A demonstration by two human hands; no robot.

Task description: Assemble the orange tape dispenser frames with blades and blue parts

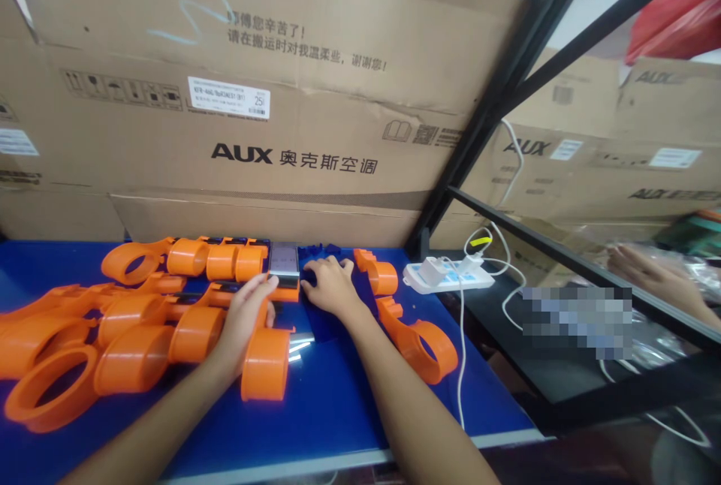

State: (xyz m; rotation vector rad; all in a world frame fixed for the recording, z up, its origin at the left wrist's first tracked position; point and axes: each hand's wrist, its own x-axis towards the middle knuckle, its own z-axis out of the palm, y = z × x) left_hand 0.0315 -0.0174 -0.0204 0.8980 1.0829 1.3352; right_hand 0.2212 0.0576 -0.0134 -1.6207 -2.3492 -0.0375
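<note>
My left hand is closed around the stem of an orange plastic ring part, whose round collar hangs toward me. Beyond its fingertips lies a phone-like flat device with a lit grey face. My right hand rests palm down on the blue table, fingers apart. Just past it are small dark blue pieces, and its fingertips partly hide what lies under them. To its right are two more orange ring parts, a nearer one and a farther one.
Several orange ring parts lie in rows on the left. A large cardboard box stands behind the table. At right are a white power strip with cables, a black metal frame and another person's hand beside clear plastic.
</note>
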